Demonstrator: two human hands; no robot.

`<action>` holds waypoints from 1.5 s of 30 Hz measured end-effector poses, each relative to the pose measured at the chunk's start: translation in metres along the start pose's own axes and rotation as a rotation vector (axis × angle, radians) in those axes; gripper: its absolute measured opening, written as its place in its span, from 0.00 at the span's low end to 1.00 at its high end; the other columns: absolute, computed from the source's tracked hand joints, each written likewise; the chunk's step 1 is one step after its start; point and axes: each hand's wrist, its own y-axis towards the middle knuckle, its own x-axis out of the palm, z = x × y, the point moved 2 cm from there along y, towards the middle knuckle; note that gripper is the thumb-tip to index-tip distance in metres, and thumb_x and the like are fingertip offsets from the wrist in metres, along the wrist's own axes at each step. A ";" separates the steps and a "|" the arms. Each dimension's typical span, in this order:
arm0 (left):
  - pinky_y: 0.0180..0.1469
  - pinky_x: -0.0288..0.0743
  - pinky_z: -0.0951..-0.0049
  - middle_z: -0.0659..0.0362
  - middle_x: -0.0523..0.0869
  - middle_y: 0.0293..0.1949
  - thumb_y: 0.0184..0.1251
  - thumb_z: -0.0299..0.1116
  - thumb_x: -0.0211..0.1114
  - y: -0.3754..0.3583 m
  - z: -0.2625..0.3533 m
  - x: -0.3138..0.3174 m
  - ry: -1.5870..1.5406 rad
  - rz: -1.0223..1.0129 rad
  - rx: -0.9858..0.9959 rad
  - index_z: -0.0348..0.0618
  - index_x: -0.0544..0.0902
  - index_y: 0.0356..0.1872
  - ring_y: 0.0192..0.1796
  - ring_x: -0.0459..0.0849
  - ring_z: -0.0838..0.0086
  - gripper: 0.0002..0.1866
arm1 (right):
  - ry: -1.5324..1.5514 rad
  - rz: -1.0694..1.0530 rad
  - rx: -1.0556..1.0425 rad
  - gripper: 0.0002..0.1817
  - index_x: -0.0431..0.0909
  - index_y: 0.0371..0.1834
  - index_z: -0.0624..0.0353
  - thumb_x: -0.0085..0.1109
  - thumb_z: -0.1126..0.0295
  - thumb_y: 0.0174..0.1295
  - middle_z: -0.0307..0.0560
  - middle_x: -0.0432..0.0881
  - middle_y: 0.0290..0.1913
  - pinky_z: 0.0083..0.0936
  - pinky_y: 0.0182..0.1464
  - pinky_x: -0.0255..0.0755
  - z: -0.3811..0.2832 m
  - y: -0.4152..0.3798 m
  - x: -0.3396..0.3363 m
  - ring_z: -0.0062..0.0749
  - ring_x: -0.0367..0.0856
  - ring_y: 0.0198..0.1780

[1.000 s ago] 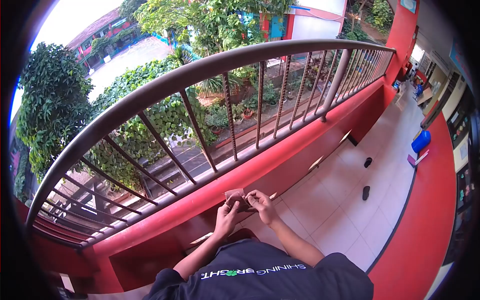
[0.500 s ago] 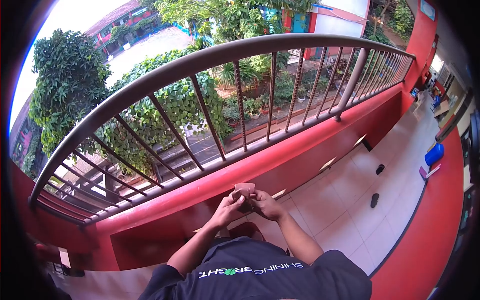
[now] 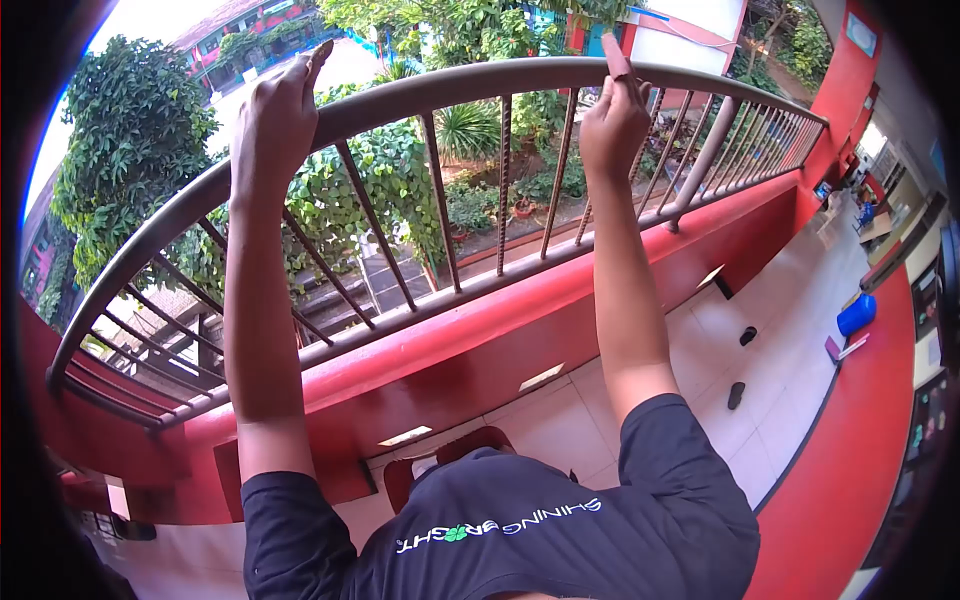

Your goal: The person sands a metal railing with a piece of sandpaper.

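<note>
Both my arms reach up and forward, well apart, over the metal railing. My right hand is closed around a thin, flat pinkish-brown piece, like stiff paper, which sticks up above the fingers. My left hand is at the left part of the top rail and overlaps it in this view. A narrow dark brown piece shows at its fingertips, seen nearly edge-on. The palm side of the left hand is turned away.
A red ledge runs below the railing bars. Behind me is a dark red seat. Two dark slippers lie on the tiled floor, and a blue container stands on the red ledge at right. Trees and plants grow beyond the railing.
My hands were together at my lap on a folded pinkish-brown piece. They have since separated and risen to the top rail, left hand to the left, right hand to the right.
</note>
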 end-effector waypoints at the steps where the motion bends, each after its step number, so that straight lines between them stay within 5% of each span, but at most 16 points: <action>1: 0.46 0.81 0.46 0.42 0.90 0.39 0.82 0.44 0.52 0.002 -0.007 0.004 -0.012 -0.078 -0.054 0.45 0.87 0.54 0.41 0.89 0.47 0.19 | 0.038 -0.151 0.125 0.18 0.79 0.66 0.59 0.52 0.71 0.76 0.61 0.86 0.58 0.45 0.76 0.68 -0.008 0.001 0.009 0.51 0.85 0.62; 3: 0.50 0.79 0.49 0.44 0.89 0.46 0.82 0.41 0.53 0.001 -0.004 0.001 0.043 -0.295 -0.116 0.44 0.83 0.62 0.47 0.87 0.48 0.19 | 0.076 -0.267 -0.074 0.18 0.80 0.66 0.60 0.52 0.67 0.77 0.60 0.86 0.57 0.45 0.76 0.68 -0.053 -0.017 0.029 0.50 0.84 0.63; 6: 0.54 0.77 0.47 0.45 0.88 0.47 0.82 0.45 0.53 -0.008 -0.019 0.018 0.135 -0.192 0.024 0.39 0.84 0.55 0.50 0.85 0.47 0.21 | 0.149 -0.295 -0.297 0.17 0.81 0.61 0.63 0.51 0.67 0.78 0.61 0.88 0.53 0.43 0.73 0.73 -0.092 -0.037 0.045 0.49 0.86 0.60; 9: 0.50 0.80 0.44 0.44 0.90 0.40 0.82 0.49 0.49 -0.009 -0.015 0.014 0.110 -0.127 -0.018 0.46 0.87 0.50 0.45 0.88 0.45 0.22 | 0.024 -0.293 -0.006 0.12 0.83 0.52 0.64 0.50 0.71 0.77 0.58 0.90 0.44 0.38 0.49 0.88 -0.080 -0.033 0.046 0.49 0.92 0.43; 11: 0.48 0.81 0.45 0.44 0.89 0.37 0.82 0.48 0.49 -0.009 -0.014 0.013 0.119 -0.123 -0.019 0.46 0.86 0.47 0.43 0.89 0.46 0.21 | 0.078 0.076 0.081 0.14 0.85 0.51 0.63 0.53 0.67 0.78 0.59 0.90 0.37 0.37 0.31 0.83 -0.056 -0.015 0.041 0.50 0.90 0.33; 12: 0.46 0.81 0.45 0.43 0.89 0.35 0.82 0.47 0.49 -0.010 -0.012 0.012 0.122 -0.100 0.005 0.45 0.86 0.43 0.40 0.89 0.46 0.21 | -0.037 -0.041 0.254 0.14 0.83 0.55 0.64 0.49 0.72 0.77 0.57 0.90 0.39 0.42 0.39 0.85 -0.050 -0.018 0.041 0.51 0.91 0.38; 15: 0.45 0.82 0.45 0.44 0.89 0.34 0.82 0.47 0.49 -0.010 -0.009 0.009 0.083 -0.122 -0.014 0.44 0.87 0.40 0.39 0.89 0.46 0.22 | 0.119 -0.110 -0.353 0.15 0.83 0.59 0.63 0.52 0.69 0.76 0.58 0.90 0.40 0.48 0.60 0.81 -0.105 -0.035 0.057 0.53 0.90 0.46; 20: 0.43 0.83 0.46 0.45 0.90 0.32 0.81 0.45 0.50 -0.010 -0.011 0.006 0.050 -0.134 0.000 0.45 0.87 0.41 0.38 0.90 0.46 0.20 | -0.174 -0.115 0.306 0.11 0.87 0.50 0.60 0.55 0.71 0.74 0.58 0.90 0.38 0.43 0.41 0.86 -0.043 -0.005 0.045 0.50 0.91 0.38; 27: 0.51 0.79 0.46 0.40 0.89 0.40 0.80 0.42 0.52 0.008 -0.078 -0.009 -0.173 -0.146 -0.121 0.39 0.86 0.45 0.47 0.88 0.44 0.18 | 0.119 -0.246 -0.450 0.13 0.87 0.49 0.61 0.55 0.66 0.76 0.63 0.90 0.41 0.40 0.54 0.86 -0.096 -0.032 0.064 0.50 0.92 0.46; 29: 0.54 0.76 0.48 0.38 0.88 0.44 0.79 0.42 0.53 0.013 -0.109 0.002 -0.258 -0.177 -0.101 0.35 0.85 0.46 0.48 0.87 0.44 0.19 | -0.050 -0.372 0.191 0.14 0.87 0.49 0.60 0.53 0.65 0.77 0.60 0.91 0.42 0.41 0.50 0.88 -0.086 -0.004 0.041 0.46 0.92 0.45; 33: 0.49 0.78 0.54 0.44 0.90 0.39 0.74 0.42 0.57 0.027 -0.133 0.020 -0.323 -0.352 -0.083 0.38 0.89 0.40 0.42 0.89 0.52 0.18 | -0.047 -0.274 0.109 0.15 0.87 0.56 0.54 0.50 0.67 0.78 0.57 0.90 0.48 0.40 0.50 0.88 -0.104 -0.009 0.056 0.46 0.92 0.47; 35: 0.49 0.76 0.61 0.48 0.89 0.36 0.78 0.39 0.58 0.029 -0.128 0.021 -0.142 -0.677 0.124 0.35 0.88 0.44 0.37 0.86 0.68 0.17 | 0.114 -0.278 -0.364 0.15 0.88 0.57 0.51 0.53 0.64 0.78 0.58 0.90 0.49 0.37 0.48 0.86 -0.157 -0.027 0.069 0.49 0.91 0.49; 37: 0.50 0.77 0.62 0.47 0.89 0.36 0.77 0.37 0.58 0.028 -0.134 0.023 -0.158 -0.680 -0.014 0.37 0.89 0.44 0.38 0.87 0.64 0.15 | 0.260 -0.337 -0.376 0.16 0.88 0.58 0.49 0.52 0.63 0.78 0.55 0.91 0.49 0.38 0.52 0.85 -0.160 -0.027 0.074 0.46 0.92 0.48; 40: 0.51 0.79 0.60 0.47 0.89 0.36 0.76 0.34 0.57 0.027 -0.140 0.028 -0.032 -0.583 0.189 0.40 0.90 0.45 0.40 0.88 0.59 0.14 | -0.092 -0.398 0.294 0.15 0.89 0.54 0.52 0.53 0.64 0.77 0.51 0.92 0.47 0.37 0.51 0.86 -0.113 -0.007 0.057 0.39 0.93 0.44; 43: 0.53 0.79 0.59 0.47 0.89 0.39 0.75 0.32 0.56 0.022 -0.129 0.018 -0.033 -0.606 0.236 0.42 0.91 0.46 0.43 0.89 0.56 0.14 | -0.074 -0.241 0.165 0.14 0.89 0.52 0.54 0.54 0.66 0.75 0.54 0.92 0.44 0.37 0.53 0.86 -0.129 -0.020 0.072 0.41 0.92 0.44; 45: 0.54 0.79 0.60 0.47 0.89 0.40 0.75 0.32 0.56 0.023 -0.137 0.034 -0.068 -0.574 0.263 0.43 0.91 0.46 0.44 0.89 0.59 0.14 | 0.184 -0.262 -0.231 0.13 0.90 0.51 0.55 0.57 0.66 0.73 0.54 0.92 0.43 0.35 0.55 0.85 -0.184 -0.031 0.080 0.42 0.92 0.43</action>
